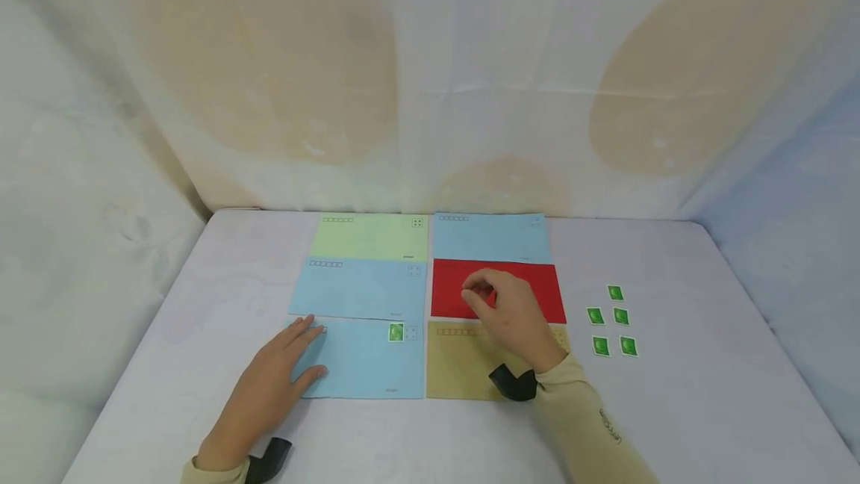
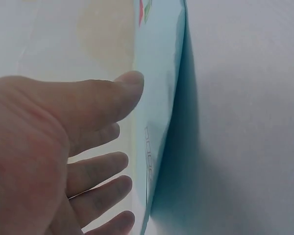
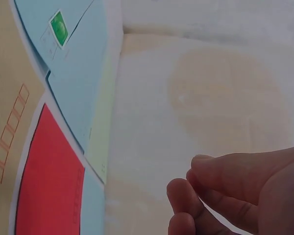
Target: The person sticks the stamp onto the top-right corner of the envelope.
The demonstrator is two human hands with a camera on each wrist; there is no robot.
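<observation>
My left hand (image 1: 272,376) rests at the left edge of the near-left blue envelope (image 1: 363,364), fingers extended and thumb spread. A green stamp (image 1: 396,332) lies at that envelope's upper right, just left of a printed box. My right hand (image 1: 510,316) hovers over the red envelope (image 1: 446,286) and the tan envelope (image 1: 457,368), partly covering both. Its fingers are loosely bent, the thumb close to the index finger; in the right wrist view nothing shows between the fingertips (image 3: 179,193).
Behind lie another blue envelope (image 1: 359,290), a green envelope (image 1: 369,237) and a far-right blue envelope (image 1: 490,239), all in two columns. Several loose green stamps (image 1: 621,317) lie on the white table (image 1: 712,387) to the right. Pale curtains (image 1: 430,95) enclose the table.
</observation>
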